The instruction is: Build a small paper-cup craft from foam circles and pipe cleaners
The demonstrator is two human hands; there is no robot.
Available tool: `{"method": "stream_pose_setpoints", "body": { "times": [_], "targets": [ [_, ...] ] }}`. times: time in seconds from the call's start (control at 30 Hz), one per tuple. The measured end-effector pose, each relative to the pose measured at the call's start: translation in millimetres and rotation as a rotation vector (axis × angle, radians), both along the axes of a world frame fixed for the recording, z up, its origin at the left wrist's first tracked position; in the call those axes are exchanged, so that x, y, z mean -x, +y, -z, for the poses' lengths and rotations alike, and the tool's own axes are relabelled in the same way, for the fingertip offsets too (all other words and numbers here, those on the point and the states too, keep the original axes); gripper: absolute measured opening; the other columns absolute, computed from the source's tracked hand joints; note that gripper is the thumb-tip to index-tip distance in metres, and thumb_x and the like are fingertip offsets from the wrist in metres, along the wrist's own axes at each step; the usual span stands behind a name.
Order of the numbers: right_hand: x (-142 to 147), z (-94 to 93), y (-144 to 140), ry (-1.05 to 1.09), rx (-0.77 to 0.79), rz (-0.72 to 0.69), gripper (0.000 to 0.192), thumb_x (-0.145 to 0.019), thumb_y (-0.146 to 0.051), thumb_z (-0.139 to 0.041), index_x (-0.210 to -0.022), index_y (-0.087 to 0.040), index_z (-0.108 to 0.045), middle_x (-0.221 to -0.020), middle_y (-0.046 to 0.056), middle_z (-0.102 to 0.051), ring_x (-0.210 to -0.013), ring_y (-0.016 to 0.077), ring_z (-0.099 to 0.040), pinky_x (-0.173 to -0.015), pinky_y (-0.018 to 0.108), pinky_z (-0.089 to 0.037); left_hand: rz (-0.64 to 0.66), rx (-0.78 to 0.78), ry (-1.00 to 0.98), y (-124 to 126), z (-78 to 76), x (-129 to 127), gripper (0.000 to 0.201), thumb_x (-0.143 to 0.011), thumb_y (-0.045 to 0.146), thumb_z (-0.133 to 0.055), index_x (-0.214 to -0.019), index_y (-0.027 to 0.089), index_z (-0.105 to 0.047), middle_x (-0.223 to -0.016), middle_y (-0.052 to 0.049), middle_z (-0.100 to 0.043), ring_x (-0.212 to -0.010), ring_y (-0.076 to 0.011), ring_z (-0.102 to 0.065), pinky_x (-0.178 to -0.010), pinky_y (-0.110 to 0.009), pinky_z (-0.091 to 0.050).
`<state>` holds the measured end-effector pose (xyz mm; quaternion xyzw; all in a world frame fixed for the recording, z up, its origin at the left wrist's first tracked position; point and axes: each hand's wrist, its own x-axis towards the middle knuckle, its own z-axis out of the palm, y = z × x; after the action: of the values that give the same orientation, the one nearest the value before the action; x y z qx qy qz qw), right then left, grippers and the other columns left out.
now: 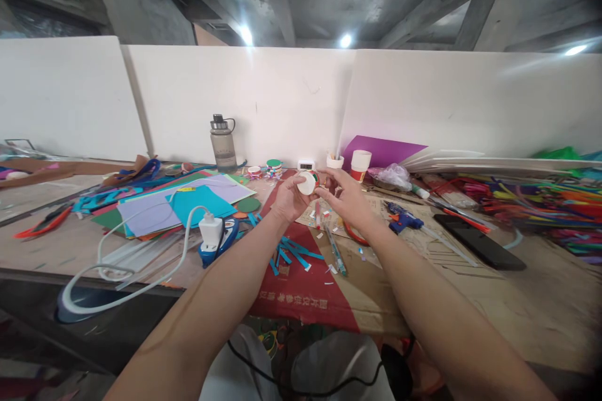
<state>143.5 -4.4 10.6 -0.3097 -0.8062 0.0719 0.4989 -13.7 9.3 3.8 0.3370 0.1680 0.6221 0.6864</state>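
Observation:
Both hands meet over the middle of the table around a small round piece with a white disc face [307, 184] and some red and green at its side. My left hand [290, 199] grips it between thumb and fingers. At its right edge are the bent fingers of my right hand [347, 195], thumb and fingertips seeming to touch it. Below the hands lie blue paper strips [294, 252], a pen [337, 255] and small paper scraps. Behind them stand a small white digital clock [306, 164] and a stack of colored round pieces [273, 168].
A grey water bottle [222, 144] and paper cups [360, 164] stand at the back. Colored paper sheets [202, 203] and a white plug [211, 229] with a cable lie left. To the right are a blue glue gun [403, 217], a black phone [477, 241] and colorful pipe cleaners [522, 200].

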Motion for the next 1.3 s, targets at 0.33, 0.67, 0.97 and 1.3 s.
{"method": "stream_pose_setpoints", "body": {
  "times": [0.33,0.67,0.97,1.3],
  "targets": [
    [3.0,10.2,9.0,-0.089,-0.207,0.047,0.056,-0.077,-0.028,-0.072,-0.131,-0.023,-0.055,-0.117,0.011,-0.046,-0.112,0.0267,-0.049,-0.101,0.044,-0.044,0.040,-0.125,0.170,3.0,5.9,-3.4,0.030,-0.068,0.018,-0.064,-0.097,0.013,-0.063,-0.088,-0.007,-0.071,-0.072,-0.0182,-0.067,-0.048,-0.021,-0.042],
    [-2.7,11.5,16.5,0.035,0.038,0.315,0.008,-0.084,-0.023,-0.059,-0.079,-0.018,-0.061,-0.083,0.006,-0.062,-0.077,0.0190,-0.057,-0.074,0.032,-0.045,-0.033,-0.180,0.334,1.1,10.0,-12.4,0.044,-0.074,0.026,-0.071,-0.116,0.015,-0.065,-0.089,-0.005,-0.069,-0.067,-0.0117,-0.058,-0.053,-0.021,-0.042],
    [-2.8,2.9,11.9,0.127,0.323,0.411,0.008,-0.074,-0.022,-0.059,-0.068,-0.018,-0.062,-0.073,0.002,-0.068,-0.068,0.0163,-0.059,-0.067,0.029,-0.040,0.149,-0.189,0.314,2.3,8.1,-9.9,0.049,-0.080,0.026,-0.050,-0.126,0.015,-0.061,-0.086,-0.007,-0.070,-0.069,-0.0167,-0.060,-0.053,-0.024,-0.044],
    [-7.9,10.1,23.9,0.256,0.672,0.285,0.010,-0.071,-0.027,-0.055,-0.066,-0.019,-0.055,-0.051,-0.003,-0.056,-0.049,0.0121,-0.050,-0.050,0.024,-0.035,0.192,-0.196,0.373,3.3,9.1,-9.8,0.041,-0.084,0.041,-0.064,-0.114,0.013,-0.063,-0.091,-0.010,-0.070,-0.072,-0.0176,-0.065,-0.052,-0.022,-0.043]
  ]
}}
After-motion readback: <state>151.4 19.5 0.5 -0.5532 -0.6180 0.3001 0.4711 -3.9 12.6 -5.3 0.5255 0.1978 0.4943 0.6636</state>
